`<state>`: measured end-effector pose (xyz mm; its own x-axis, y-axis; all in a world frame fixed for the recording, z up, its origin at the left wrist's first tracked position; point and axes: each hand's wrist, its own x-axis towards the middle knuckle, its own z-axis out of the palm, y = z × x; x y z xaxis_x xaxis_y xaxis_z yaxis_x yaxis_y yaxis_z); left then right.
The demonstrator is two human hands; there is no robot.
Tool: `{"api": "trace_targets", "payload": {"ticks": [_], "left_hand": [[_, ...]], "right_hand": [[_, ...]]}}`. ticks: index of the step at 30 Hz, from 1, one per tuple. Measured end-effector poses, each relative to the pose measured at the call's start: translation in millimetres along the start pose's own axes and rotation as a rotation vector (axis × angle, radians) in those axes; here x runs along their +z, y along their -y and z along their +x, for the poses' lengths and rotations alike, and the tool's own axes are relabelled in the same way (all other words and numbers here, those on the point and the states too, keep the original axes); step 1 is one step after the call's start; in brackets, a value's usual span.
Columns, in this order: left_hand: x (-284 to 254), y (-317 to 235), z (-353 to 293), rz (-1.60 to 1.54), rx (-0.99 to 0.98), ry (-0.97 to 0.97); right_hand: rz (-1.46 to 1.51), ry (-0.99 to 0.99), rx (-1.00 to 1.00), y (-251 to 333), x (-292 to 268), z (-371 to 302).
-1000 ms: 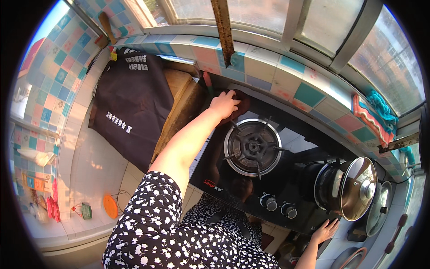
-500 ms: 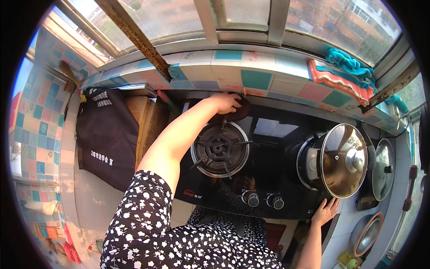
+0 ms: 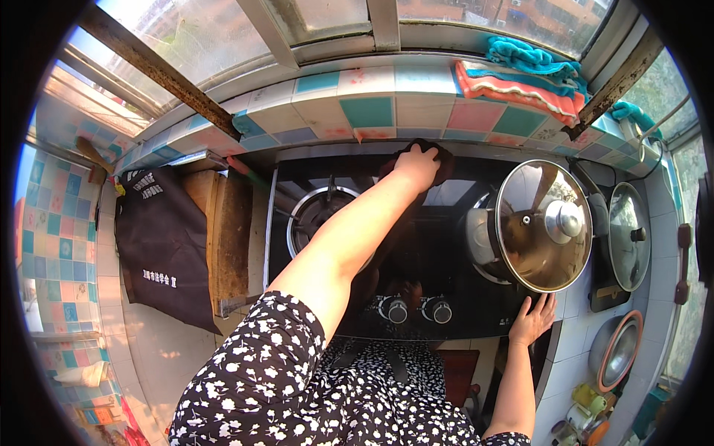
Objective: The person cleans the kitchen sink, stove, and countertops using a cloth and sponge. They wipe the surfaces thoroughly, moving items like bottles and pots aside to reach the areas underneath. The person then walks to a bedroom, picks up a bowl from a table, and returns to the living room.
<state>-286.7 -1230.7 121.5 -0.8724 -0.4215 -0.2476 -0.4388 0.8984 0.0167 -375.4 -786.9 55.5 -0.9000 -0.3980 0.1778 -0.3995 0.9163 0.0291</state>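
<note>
at the left, a dark bag partly covers some wood. next is the black stove, its left burner partly hidden by the left forearm. two knobs sit near the front edge. the left hand is at the stove's back, fingers bent into a dark cloth, grasping it against the top. folded towels lie on the tiled ledge. rightward, below a glass lid, the right hand rests at the front right corner, fingers spread, grasping nothing. a second lid and a basin come last.
</note>
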Motion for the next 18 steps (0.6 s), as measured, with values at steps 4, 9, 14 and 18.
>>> {"api": "trace_targets", "payload": {"ticks": [4,9,14,18], "left_hand": [[13,-38,-29,0.192,0.012,-0.059],[11,-96,-99,0.502,0.093,0.014],[7,-121,-151,0.452,0.015,0.159],[-8,-133,-191,0.363,-0.019,0.309]], "right_hand": [[-0.015,-0.004,-0.007,0,1,2],[0.004,0.008,0.009,0,-3,1],[0.036,0.029,0.002,4,-6,2],[0.046,0.054,0.004,1,-6,0]]}}
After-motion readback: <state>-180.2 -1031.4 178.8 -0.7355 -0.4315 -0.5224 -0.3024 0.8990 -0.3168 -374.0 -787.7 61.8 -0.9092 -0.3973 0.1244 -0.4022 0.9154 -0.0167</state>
